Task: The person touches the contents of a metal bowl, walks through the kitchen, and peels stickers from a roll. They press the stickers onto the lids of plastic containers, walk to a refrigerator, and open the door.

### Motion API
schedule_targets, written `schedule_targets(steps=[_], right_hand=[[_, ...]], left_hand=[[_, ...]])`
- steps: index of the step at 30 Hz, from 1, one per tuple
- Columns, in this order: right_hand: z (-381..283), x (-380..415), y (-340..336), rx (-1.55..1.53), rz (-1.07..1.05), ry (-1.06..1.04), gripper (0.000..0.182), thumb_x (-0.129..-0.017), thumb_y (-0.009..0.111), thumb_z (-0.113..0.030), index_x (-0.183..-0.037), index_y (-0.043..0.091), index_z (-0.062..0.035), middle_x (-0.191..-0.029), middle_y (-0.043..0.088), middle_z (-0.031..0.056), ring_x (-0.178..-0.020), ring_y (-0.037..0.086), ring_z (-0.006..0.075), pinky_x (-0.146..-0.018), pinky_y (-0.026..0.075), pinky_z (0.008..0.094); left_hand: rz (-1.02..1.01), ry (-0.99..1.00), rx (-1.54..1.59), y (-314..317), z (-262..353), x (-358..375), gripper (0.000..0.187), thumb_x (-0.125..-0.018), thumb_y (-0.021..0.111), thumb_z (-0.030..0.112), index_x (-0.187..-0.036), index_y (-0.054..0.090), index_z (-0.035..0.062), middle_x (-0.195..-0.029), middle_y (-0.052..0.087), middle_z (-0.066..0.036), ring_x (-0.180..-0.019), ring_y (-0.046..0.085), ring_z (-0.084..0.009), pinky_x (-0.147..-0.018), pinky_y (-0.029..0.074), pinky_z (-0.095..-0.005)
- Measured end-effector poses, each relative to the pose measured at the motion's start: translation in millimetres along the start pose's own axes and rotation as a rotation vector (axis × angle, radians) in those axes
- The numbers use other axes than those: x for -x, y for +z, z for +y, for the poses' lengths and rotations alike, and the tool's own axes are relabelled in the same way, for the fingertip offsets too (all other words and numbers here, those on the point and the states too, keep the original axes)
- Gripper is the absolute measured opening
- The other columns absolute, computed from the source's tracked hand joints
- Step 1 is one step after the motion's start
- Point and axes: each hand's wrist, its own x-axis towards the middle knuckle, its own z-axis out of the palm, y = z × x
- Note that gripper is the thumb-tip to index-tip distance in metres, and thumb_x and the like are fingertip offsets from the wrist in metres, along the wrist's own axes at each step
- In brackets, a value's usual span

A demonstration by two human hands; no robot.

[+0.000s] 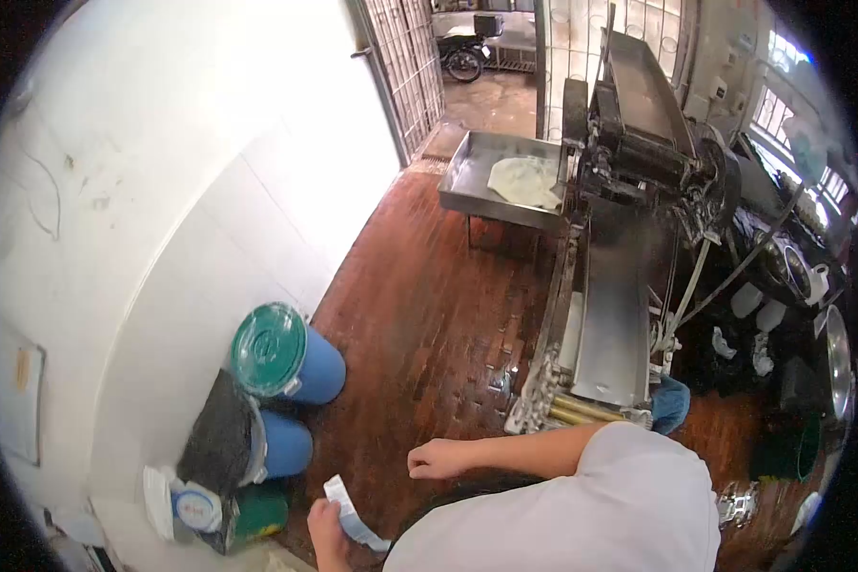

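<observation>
My left hand [325,524] is at the bottom of the head view, closed on one end of a pale blue-white strip [351,515]. The strip curves down to the right; whether it is paper, cloth or a flat packet cannot be made out. To its upper right hangs my right hand [435,459] over the brown floor, its fingers loosely curled in with nothing visible in them. The right forearm crosses from the white sleeve, just below the rollers of a metal machine [620,324]. The two hands are apart.
A blue bin with a green lid [269,348] and a second blue bin [286,445] stand along the left wall. Ahead, a metal tray [467,181] beside the machine carries a flat dough sheet [526,181]. Metal bowls [837,362] are at far right.
</observation>
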Motion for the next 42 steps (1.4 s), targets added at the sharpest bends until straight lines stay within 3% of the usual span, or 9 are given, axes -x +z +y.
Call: schedule_targets(steps=[4,6,7,9,10,13,19,27,42], right_hand=[[6.5,-96.7,-43.7,0.031,0.074,-0.089,0.033,-0.099,0.061,-0.033,-0.111,0.067,-0.0029,-0.103,0.072,0.0192,-0.097,0.069,0.0376,-0.085,0.053,0.0472],[8.3,-147.7,-74.5,0.035,0.121,-0.113,0.032,-0.099,0.061,-0.032,-0.111,0.067,-0.0032,-0.103,0.072,0.0194,-0.097,0.069,0.0379,-0.086,0.053,0.0475],[8.4,-174.1,-90.7,0.061,0.137,-0.110,0.033,-0.099,0.061,-0.031,-0.113,0.066,-0.0025,-0.105,0.072,0.0193,-0.099,0.069,0.0372,-0.087,0.053,0.0467],[10.9,-224.9,-118.9,0.084,0.168,-0.104,0.033,-0.100,0.061,-0.031,-0.115,0.065,-0.0019,-0.106,0.071,0.0193,-0.100,0.069,0.0366,-0.088,0.053,0.0459],[16.1,-246.7,-134.8,0.125,0.163,-0.077,0.034,-0.099,0.061,-0.031,-0.117,0.065,-0.0019,-0.106,0.071,0.0194,-0.101,0.069,0.0366,-0.088,0.053,0.0459],[11.5,-286.5,-197.3,0.160,0.128,0.024,0.037,-0.099,0.061,-0.031,-0.121,0.065,-0.0022,-0.109,0.071,0.0197,-0.104,0.069,0.0364,-0.091,0.053,0.0453],[29.0,-339.7,-322.8,-0.019,0.383,0.191,0.046,-0.100,0.062,-0.042,-0.126,0.065,-0.0040,-0.115,0.072,0.0199,-0.106,0.070,0.0343,-0.092,0.054,0.0437],[107.1,-415.2,-530.0,-0.472,0.729,0.201,0.041,-0.102,0.066,-0.033,-0.130,0.062,-0.0028,-0.117,0.070,0.0089,-0.108,0.063,0.0154,-0.095,0.051,0.0345],[198.7,-518.4,-976.7,-0.629,0.911,0.121,0.026,-0.103,0.065,-0.028,-0.110,0.067,-0.0032,-0.097,0.068,0.0010,-0.090,0.059,0.0080,-0.081,0.050,0.0290]], left_hand=[[0.115,-0.069,0.289,-36.3,-63.4,-118.8,0.015,-0.087,0.058,0.005,-0.073,0.052,0.0039,-0.073,0.047,-0.002,-0.069,0.052,-0.0160,-0.065,0.045,-0.0359],[-0.002,-0.228,0.093,-49.6,-58.6,-166.3,0.037,-0.104,0.058,0.034,-0.121,0.068,0.0029,-0.132,0.064,-0.018,-0.118,0.061,-0.0360,-0.096,0.052,-0.0442],[-0.010,-0.226,0.096,-38.3,-35.7,-193.0,0.037,-0.104,0.058,0.034,-0.121,0.068,0.0029,-0.132,0.064,-0.018,-0.118,0.061,-0.0360,-0.096,0.052,-0.0442],[-0.011,-0.049,0.306,-15.7,16.2,-252.9,0.015,-0.087,0.055,0.001,-0.073,0.052,0.0045,-0.075,0.048,-0.003,-0.071,0.053,-0.0171,-0.064,0.045,-0.0373],[-0.117,0.308,0.042,-15.9,29.8,-293.9,0.009,-0.086,0.059,0.005,-0.078,0.057,0.0044,-0.074,0.051,-0.001,-0.067,0.049,-0.0132,-0.060,0.041,-0.0324],[-0.235,-0.155,0.078,24.6,128.8,-371.7,0.014,-0.090,0.062,0.007,-0.078,0.057,0.0067,-0.075,0.052,0.000,-0.072,0.049,-0.0104,-0.064,0.041,-0.0307],[-0.697,0.232,-0.261,164.3,277.0,-525.3,0.018,-0.094,0.068,0.016,-0.099,0.067,-0.0011,-0.088,0.064,-0.004,-0.084,0.057,-0.0114,-0.076,0.048,-0.0299],[-0.984,0.187,0.023,401.8,398.4,-689.1,0.010,-0.098,0.064,0.010,-0.103,0.065,0.0018,-0.096,0.066,-0.003,-0.088,0.060,-0.0107,-0.081,0.049,-0.0279],[-0.926,-0.275,0.223,697.9,641.7,-942.7,0.013,-0.102,0.062,0.015,-0.108,0.058,0.0043,-0.082,0.063,-0.005,-0.066,0.059,-0.0160,-0.056,0.051,-0.0312]])
